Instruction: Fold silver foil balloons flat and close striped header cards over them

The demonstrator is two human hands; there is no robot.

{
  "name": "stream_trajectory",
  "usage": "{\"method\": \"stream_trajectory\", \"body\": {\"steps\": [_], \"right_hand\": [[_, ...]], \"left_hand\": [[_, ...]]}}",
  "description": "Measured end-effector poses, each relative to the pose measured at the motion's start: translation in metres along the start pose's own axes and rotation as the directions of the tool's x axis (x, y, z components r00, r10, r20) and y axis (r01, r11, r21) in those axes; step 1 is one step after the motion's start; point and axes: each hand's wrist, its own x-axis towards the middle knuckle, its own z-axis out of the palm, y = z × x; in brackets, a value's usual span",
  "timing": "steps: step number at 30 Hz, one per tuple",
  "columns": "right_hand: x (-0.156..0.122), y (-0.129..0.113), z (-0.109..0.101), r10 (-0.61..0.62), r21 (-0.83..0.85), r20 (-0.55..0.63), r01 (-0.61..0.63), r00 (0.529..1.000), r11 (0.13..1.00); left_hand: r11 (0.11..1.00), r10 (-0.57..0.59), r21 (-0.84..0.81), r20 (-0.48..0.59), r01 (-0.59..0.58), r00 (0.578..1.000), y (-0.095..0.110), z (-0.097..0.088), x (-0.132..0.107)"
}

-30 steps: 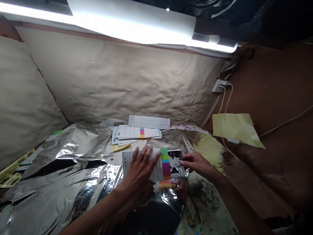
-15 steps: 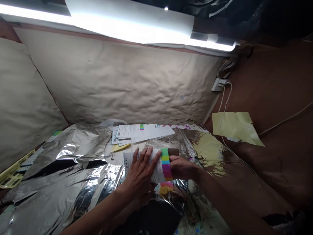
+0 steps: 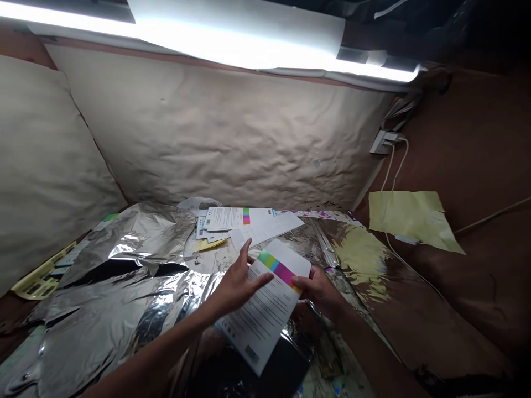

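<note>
You hold the printed card (image 3: 265, 309) up off the worktop, near the middle of the scene. It is tilted, with its coloured stripe at the far end and its barcode corner toward you. Your right hand (image 3: 318, 289) grips its right edge just below the stripe, the fingers curled around the edge. Your left hand (image 3: 237, 283) lies on the card's left side with the fingers stretched flat over the printed face and the thumb raised clear, so it is touching rather than clasping.

Under the card, crumpled silver foil (image 3: 124, 271) covers most of the worktop, spreading left and toward you. Just beyond your hands, on the far side, a loose pile of similar cards (image 3: 232, 220) lies fanned out, and one of them shows the same coloured stripe. At the far left edge a yellow tray (image 3: 39, 273) pokes out from beside the foil.

To the right, a yellow sheet (image 3: 410, 216) lies on the brown surface, and a white cable runs past it up to a wall socket (image 3: 385, 143). Creased brown paper (image 3: 232, 143) lines the back wall, and a bright light tube (image 3: 232, 41) runs across above it.
</note>
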Motion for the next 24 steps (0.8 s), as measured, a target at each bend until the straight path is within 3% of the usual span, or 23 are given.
{"method": "stream_trajectory", "body": {"steps": [2,5,8,12,14,17,21,24], "right_hand": [[0.004,-0.004,-0.005,0.038,-0.069,0.105,-0.031,0.994,0.997],[0.008,-0.01,-0.005,0.065,-0.149,0.228,-0.032,0.971,0.988],[0.011,-0.01,0.0,0.102,-0.212,0.259,-0.046,0.961,0.976],[0.022,0.004,-0.001,0.103,-0.378,0.214,-0.015,0.971,0.926],[0.026,0.012,-0.004,0.016,-0.567,0.147,0.071,0.989,0.821],[0.029,0.02,-0.008,-0.179,-0.811,0.098,0.182,0.979,0.557],[0.022,0.023,-0.006,-0.332,-0.918,0.249,0.331,0.91,0.22],[0.018,0.025,-0.003,-0.323,-0.912,0.343,0.395,0.882,0.112]], "left_hand": [[0.945,-0.028,-0.321,0.117,0.064,0.993,-0.002,-0.008,0.009],[0.861,0.029,-0.499,0.234,0.094,0.972,-0.007,-0.011,0.016],[0.893,0.018,-0.437,0.271,0.106,0.962,-0.016,-0.009,0.019],[0.998,-0.002,-0.06,0.277,0.02,0.961,-0.031,-0.009,0.023],[0.994,0.001,0.105,0.242,-0.027,0.97,-0.037,-0.01,0.025],[0.97,0.039,0.232,0.17,-0.079,0.985,-0.039,-0.01,0.025],[0.915,0.134,0.352,0.196,-0.198,0.971,-0.036,-0.006,0.023],[0.868,0.184,0.412,0.254,-0.278,0.95,-0.034,-0.001,0.02]]}}
